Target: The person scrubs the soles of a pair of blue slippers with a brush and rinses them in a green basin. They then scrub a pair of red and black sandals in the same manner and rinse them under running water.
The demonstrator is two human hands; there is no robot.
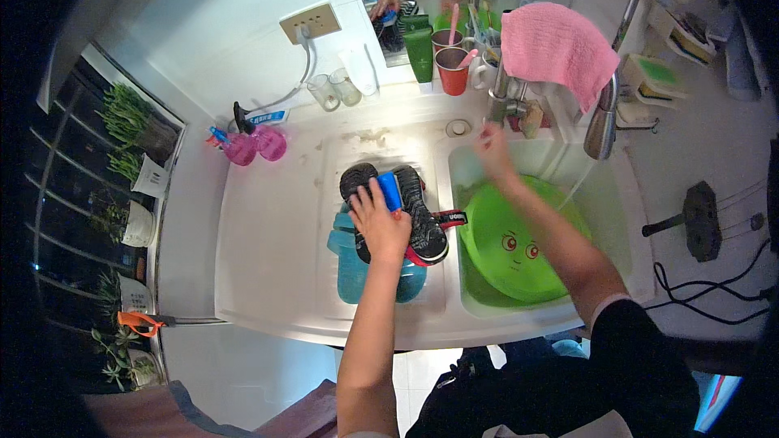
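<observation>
My left hand (380, 225) lies palm down over a pair of dark shoes (420, 213), its fingers spread across the left one. The shoes rest soles up on the ribbed drainboard, with red trim and a red pull tab. A blue object (389, 190), perhaps a brush, lies between them beside my fingers. Beneath the shoes is a teal plastic item (353, 280), partly hidden. My right hand (493, 145), blurred by motion, is near the base of the metal faucet (499, 106). Whether it grips anything is unclear. Thin water falls from the spout (601, 137).
A green basin (505, 274) with a printed face sits in the sink (614, 255). A pink towel (557, 45) hangs over the faucet. Red cups (453, 76), a green tube (419, 52) and glass jars (325, 94) line the back ledge. Pink spray bottles (268, 143) stand left.
</observation>
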